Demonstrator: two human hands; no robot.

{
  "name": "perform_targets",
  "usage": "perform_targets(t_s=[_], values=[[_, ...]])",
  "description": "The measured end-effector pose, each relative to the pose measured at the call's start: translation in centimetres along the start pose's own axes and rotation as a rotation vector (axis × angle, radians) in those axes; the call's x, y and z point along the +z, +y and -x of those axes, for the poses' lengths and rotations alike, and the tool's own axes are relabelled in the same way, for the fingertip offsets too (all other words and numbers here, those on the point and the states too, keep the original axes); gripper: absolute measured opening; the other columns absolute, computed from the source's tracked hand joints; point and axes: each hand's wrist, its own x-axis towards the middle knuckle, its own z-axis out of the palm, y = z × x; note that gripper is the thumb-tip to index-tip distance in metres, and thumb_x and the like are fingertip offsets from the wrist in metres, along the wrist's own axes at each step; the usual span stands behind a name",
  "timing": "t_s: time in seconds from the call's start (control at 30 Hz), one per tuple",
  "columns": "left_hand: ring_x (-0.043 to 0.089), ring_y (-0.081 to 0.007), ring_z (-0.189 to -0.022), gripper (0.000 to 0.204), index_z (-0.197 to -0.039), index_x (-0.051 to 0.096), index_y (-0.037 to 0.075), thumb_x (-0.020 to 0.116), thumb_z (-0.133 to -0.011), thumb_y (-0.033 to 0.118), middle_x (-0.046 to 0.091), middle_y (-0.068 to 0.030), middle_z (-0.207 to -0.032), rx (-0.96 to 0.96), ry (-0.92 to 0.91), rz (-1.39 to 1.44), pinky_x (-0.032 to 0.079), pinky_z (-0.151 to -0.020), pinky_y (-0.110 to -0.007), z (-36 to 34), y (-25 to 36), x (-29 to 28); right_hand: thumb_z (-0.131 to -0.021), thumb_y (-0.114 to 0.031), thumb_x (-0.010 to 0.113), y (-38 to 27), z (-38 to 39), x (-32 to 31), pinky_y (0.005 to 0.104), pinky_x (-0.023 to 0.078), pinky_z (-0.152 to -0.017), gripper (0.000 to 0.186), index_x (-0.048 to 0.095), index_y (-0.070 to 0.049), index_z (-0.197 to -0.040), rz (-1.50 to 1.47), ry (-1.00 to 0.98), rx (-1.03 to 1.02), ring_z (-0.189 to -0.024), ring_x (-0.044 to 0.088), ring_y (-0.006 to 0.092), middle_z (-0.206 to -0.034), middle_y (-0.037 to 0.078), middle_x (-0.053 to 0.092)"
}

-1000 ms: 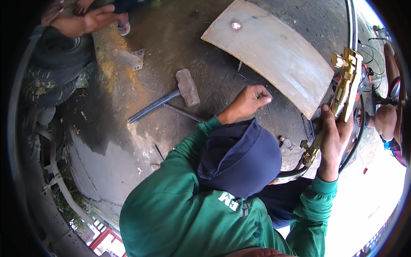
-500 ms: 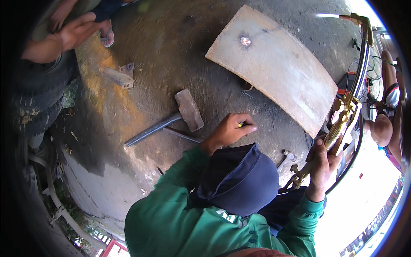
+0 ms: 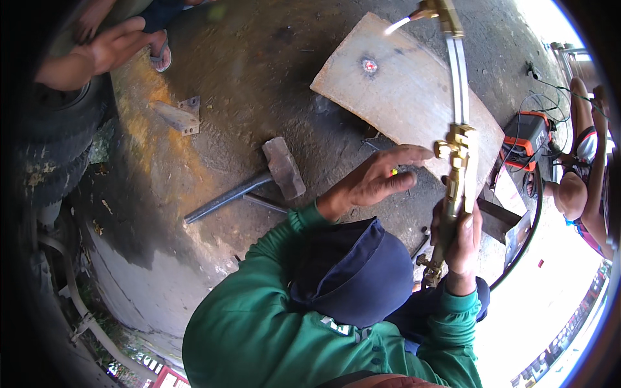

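A dark tire (image 3: 61, 126) stands at far left, then a rusty bracket (image 3: 180, 116) and a sledgehammer (image 3: 283, 167) lie on the ground. The left hand (image 3: 375, 181) reaches toward the brass torch, thumb and forefinger apart; whether its other fingers grip the small yellow thing (image 3: 394, 172) there, I cannot tell. Beyond lies a curved metal plate (image 3: 414, 97) with a glowing spot (image 3: 369, 66). The right hand (image 3: 462, 242) is wrapped around the upright torch (image 3: 459, 158), whose flame (image 3: 396, 26) shows against the plate's upper edge. An orange-and-black machine (image 3: 529, 132) stands farther right.
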Motion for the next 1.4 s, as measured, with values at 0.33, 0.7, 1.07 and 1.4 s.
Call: perform_targets(t_s=[0.33, 0.7, 1.07, 1.4], values=[[0.06, -0.0308, -0.117, 0.07, -0.13, 0.063, 0.004, 0.05, -0.102, 0.067, 0.064, -0.0177, -0.121, -0.117, 0.055, -0.116, 0.047, -0.099, -0.042, -0.7, -2.1, 1.0, -0.108, -0.059, 0.04, 2.2, -1.5, 0.9, 0.026, 0.041, -0.046, 0.064, 0.054, -0.002, -0.133, 0.107, -0.039, 0.284, -0.054, 0.052, 0.0114, -0.074, 0.004, 0.057], [0.063, -0.0273, -0.088, 0.051, -0.118, 0.07, 0.007, 0.058, -0.103, 0.054, 0.064, -0.014, -0.092, -0.143, 0.242, -0.359, 0.049, -0.078, -0.042, 0.2, -1.9, 2.5, -0.109, -0.057, 0.038, 3.2, -1.8, 0.3, 0.0275, 0.041, -0.045, 0.059, 0.057, -0.004, -0.125, 0.089, -0.048, 0.329, -0.051, 0.051, 0.0131, -0.072, 0.005, 0.058], [0.068, -0.0323, -0.088, 0.054, -0.111, 0.077, 0.008, 0.062, -0.099, 0.059, 0.069, -0.0186, -0.091, -0.28, 0.269, -0.379, 0.051, -0.078, -0.043, 0.3, -1.8, 2.5, -0.108, -0.061, 0.034, 4.7, -2.4, 0.0, 0.0291, 0.041, -0.043, 0.058, 0.057, -0.007, -0.109, 0.044, -0.063, 0.361, -0.048, 0.052, 0.0146, -0.069, 0.005, 0.057], [0.071, -0.0327, -0.092, 0.054, -0.105, 0.077, 0.005, 0.065, -0.097, 0.057, 0.071, -0.0184, -0.094, -0.278, 0.292, -0.329, 0.052, -0.081, -0.043, 0.3, -2.0, 2.5, -0.109, -0.059, 0.035, 4.1, -2.2, 0.5, 0.0287, 0.041, -0.043, 0.057, 0.057, -0.008, -0.104, 0.063, -0.035, 0.366, -0.048, 0.051, 0.014, -0.069, 0.004, 0.056]])
